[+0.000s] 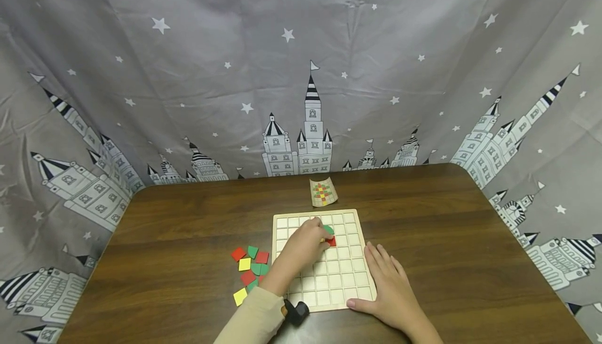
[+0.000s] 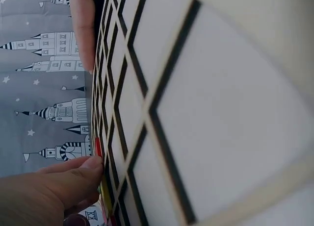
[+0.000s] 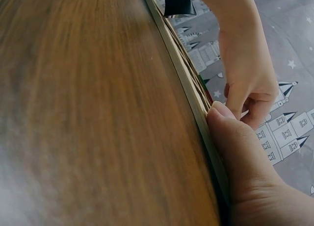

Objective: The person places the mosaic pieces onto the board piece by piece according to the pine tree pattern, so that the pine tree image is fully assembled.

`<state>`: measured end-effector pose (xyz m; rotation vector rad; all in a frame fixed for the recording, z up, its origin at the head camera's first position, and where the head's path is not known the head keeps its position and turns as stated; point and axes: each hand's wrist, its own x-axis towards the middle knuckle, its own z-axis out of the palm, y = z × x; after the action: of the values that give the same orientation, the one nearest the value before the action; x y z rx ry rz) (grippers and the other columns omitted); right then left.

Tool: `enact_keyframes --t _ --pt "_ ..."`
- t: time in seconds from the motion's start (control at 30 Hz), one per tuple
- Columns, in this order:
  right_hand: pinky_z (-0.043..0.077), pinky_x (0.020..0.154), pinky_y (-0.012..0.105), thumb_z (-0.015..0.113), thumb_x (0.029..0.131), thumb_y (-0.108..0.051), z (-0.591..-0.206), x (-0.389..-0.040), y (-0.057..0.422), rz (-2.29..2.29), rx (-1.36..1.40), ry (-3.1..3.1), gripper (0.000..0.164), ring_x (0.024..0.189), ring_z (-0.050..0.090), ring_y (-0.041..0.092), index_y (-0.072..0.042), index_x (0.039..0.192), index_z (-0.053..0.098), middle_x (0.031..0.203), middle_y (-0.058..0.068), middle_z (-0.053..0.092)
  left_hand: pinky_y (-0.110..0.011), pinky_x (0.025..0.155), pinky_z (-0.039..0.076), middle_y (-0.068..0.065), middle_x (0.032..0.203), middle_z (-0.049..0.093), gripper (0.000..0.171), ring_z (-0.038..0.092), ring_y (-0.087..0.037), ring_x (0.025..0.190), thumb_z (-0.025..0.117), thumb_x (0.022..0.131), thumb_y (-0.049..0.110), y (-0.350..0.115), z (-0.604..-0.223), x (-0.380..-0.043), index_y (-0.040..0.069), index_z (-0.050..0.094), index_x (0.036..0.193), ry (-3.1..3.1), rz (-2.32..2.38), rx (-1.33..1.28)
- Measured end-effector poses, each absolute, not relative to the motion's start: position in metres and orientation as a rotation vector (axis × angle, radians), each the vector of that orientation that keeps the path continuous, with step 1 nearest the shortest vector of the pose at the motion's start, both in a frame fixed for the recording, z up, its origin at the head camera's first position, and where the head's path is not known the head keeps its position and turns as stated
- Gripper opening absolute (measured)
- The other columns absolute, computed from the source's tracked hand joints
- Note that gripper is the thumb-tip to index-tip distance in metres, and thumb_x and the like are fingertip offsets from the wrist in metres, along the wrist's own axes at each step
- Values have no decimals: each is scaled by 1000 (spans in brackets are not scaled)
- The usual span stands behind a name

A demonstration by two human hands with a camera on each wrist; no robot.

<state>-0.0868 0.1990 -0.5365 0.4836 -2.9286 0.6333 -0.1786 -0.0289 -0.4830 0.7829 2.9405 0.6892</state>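
A pale wooden grid board (image 1: pixel 333 282) lies on the table. My left hand (image 1: pixel 305 242) reaches over its upper middle, fingers curled, with thumb and fingertips on a small red square tile (image 1: pixel 332 241) at the board's surface. Just beyond the fingers sits a green rounded tile (image 1: pixel 328 229). A bit of yellow shows under the left fingers, mostly covered by them. My right hand (image 1: pixel 389 290) rests along the board's right edge with fingers extended. Its thumb (image 3: pixel 230 122) lies over the board's near right corner.
Left of the board lie several loose red, green and yellow tiles (image 1: pixel 244 264), partly behind the left forearm. A small curled card (image 1: pixel 323 193) with a coloured pattern stands beyond the board. Brown wooden table (image 1: pixel 188 229) surrounds it; a grey castle-print curtain (image 1: pixel 263 72) hangs behind.
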Motion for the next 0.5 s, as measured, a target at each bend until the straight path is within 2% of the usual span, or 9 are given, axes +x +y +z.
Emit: enact_keyframes --t 0.23,0.37,0.5 --pt "19 115 57 64 67 -85 -536 -87 198 627 478 -2937 124 150 25 34 -5 155 30 163 9 29 -30 82 53 1 100 59 24 58 -14 91 72 92 18 -38 -484 -170 18 71 116 2987 702 817" --pt "19 115 56 64 67 -85 -536 -88 198 616 471 -2944 124 150 26 33 -6 156 30 163 9 29 -28 74 49 2 98 56 33 53 -12 84 69 94 16 -54 -481 -165 19 66 126 2967 769 779" --pt "19 115 55 64 66 -85 -536 -88 198 617 466 -2949 124 150 26 33 -7 156 30 163 9 29 -25 69 45 -1 97 57 35 48 -10 78 68 93 11 -82 -476 -162 16 65 128 2961 839 696"
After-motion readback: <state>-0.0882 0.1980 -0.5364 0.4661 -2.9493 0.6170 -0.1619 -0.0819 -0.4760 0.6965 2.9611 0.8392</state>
